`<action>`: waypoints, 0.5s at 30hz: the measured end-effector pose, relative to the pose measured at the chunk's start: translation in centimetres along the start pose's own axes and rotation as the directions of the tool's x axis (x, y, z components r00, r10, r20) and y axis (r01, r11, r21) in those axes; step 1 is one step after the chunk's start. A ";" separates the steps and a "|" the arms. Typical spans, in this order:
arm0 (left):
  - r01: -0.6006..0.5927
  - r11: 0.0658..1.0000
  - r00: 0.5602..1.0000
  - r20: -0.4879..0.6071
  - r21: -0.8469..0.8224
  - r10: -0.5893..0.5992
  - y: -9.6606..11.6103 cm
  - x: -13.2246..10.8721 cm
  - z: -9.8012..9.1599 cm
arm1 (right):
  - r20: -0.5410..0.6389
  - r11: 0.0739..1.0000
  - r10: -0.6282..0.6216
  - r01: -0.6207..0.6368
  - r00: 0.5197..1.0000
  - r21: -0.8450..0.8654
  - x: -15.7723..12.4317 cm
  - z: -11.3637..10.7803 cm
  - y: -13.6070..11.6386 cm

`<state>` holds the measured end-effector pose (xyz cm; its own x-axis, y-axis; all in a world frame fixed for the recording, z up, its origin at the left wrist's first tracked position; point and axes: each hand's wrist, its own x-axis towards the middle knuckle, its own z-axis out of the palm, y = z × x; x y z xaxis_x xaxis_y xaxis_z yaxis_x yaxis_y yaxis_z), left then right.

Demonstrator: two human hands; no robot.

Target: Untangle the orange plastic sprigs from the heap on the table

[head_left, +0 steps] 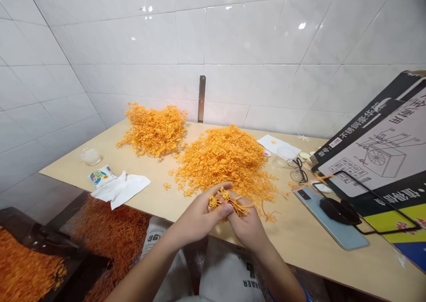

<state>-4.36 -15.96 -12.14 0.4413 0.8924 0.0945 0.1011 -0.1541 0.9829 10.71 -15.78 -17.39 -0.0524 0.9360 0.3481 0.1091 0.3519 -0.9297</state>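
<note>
My left hand [208, 209] and my right hand [244, 215] meet at the front edge of the table, fingers closed around a small bunch of orange plastic flower stems [234, 204]. Little orange blossoms poke out near my left thumb, while thin stems fan toward the right palm. Just beyond my hands rises a large heap of the same orange flower pieces [226, 158], with loose bits scattered about its foot. A second orange pile [155, 129] sits farther back on the left. Some fingertips are hidden behind the bunch.
On the left are a clear cup [90, 156], a tissue pack [100, 176] and a white tissue [123, 187]. To the right lie glasses [298, 171], a phone [333, 217], a black-framed object [339, 210] and a printed carton [376, 151]. Orange pieces [29, 266] fill a container at lower left.
</note>
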 end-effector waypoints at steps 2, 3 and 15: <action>-0.017 0.999 1.000 0.024 0.027 0.016 -0.1 0.0 0.1 | -0.014 0.999 0.033 -0.033 0.999 0.018 -0.2 -0.1 0.2; -0.035 0.998 0.999 0.026 0.043 0.034 -0.2 0.1 0.1 | -0.021 0.999 0.037 -0.036 0.999 0.016 -0.2 -0.1 0.2; -0.075 0.997 0.994 0.077 0.023 0.073 -0.5 0.8 -0.2 | 0.232 0.974 -0.046 0.096 0.972 -0.207 0.9 -0.9 -2.2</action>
<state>-4.23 -15.10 -12.53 0.5150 0.8433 0.1535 0.0883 -0.2303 0.9691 11.35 -15.71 -14.97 -0.2864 0.8906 0.3533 0.3068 0.4346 -0.8468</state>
